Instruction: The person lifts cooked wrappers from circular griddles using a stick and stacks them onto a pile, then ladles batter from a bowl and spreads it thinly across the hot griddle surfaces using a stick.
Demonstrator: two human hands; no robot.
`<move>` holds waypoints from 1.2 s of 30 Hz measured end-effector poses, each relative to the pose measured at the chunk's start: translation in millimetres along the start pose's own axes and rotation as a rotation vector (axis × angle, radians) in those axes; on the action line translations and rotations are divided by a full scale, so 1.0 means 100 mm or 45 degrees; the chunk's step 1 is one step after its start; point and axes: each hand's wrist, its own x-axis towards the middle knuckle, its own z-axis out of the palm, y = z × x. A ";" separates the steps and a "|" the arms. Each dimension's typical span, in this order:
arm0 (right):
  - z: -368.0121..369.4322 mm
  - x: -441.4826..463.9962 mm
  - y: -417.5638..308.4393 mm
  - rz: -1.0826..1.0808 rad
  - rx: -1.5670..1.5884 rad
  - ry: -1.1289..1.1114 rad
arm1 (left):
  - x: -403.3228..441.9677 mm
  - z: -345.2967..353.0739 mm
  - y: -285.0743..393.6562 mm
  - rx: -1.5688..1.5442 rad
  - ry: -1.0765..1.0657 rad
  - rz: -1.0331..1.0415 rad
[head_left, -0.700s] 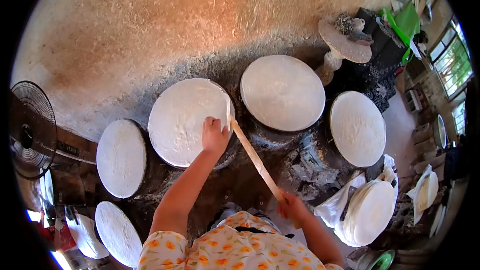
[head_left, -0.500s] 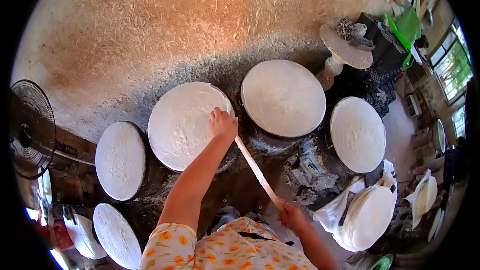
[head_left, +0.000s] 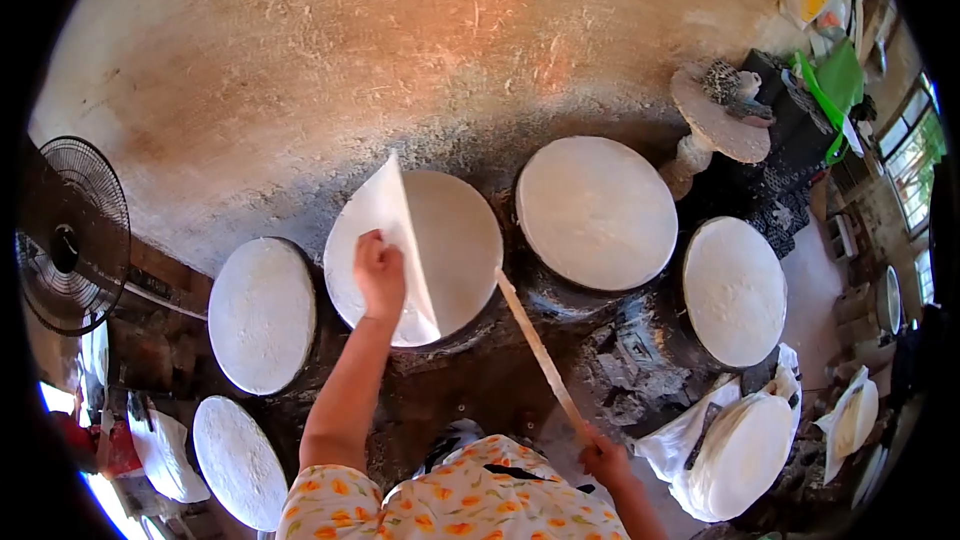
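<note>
I'm watching the person's left hand (head_left: 378, 270) over the round griddle (head_left: 462, 250), its forearm angled up from below and slightly left of it. The hand is closed in a loose fist, back toward me, fingers curled in on the thin white sheet (head_left: 412, 285); I can't make out exactly where they pinch. That sheet lies on the left side of the griddle, with a tilted flap whose straight edge runs across the middle, its pointed corner standing above the griddle's upper rim. The griddle's right side shows smooth and uncovered.

Below and right of the griddle, the right hand (head_left: 605, 460) is clamped around the lower end of a long, flat stick (head_left: 540, 352). The stick slants up and left, its upper tip near the griddle's right rim. The right forearm comes up from the lower right. The hands are well apart.

Right of the griddle I see a white-topped round pan (head_left: 597, 213); left of it, another white round (head_left: 262, 315). Well below and right sits a stack of white rounds (head_left: 740, 455) beside crumpled plastic (head_left: 675, 440).
</note>
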 end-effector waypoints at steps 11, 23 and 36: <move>0.28 0.00 -0.46 0.173 0.174 0.171 | 1.13 -1.83 0.70 -0.508 -0.078 -0.691; -0.12 -0.21 0.29 0.099 0.907 0.679 | 0.18 -0.14 2.16 -0.905 -1.129 -0.366; -0.13 -2.61 2.00 0.508 1.402 1.894 | -2.53 1.19 4.99 -1.651 -1.756 -0.583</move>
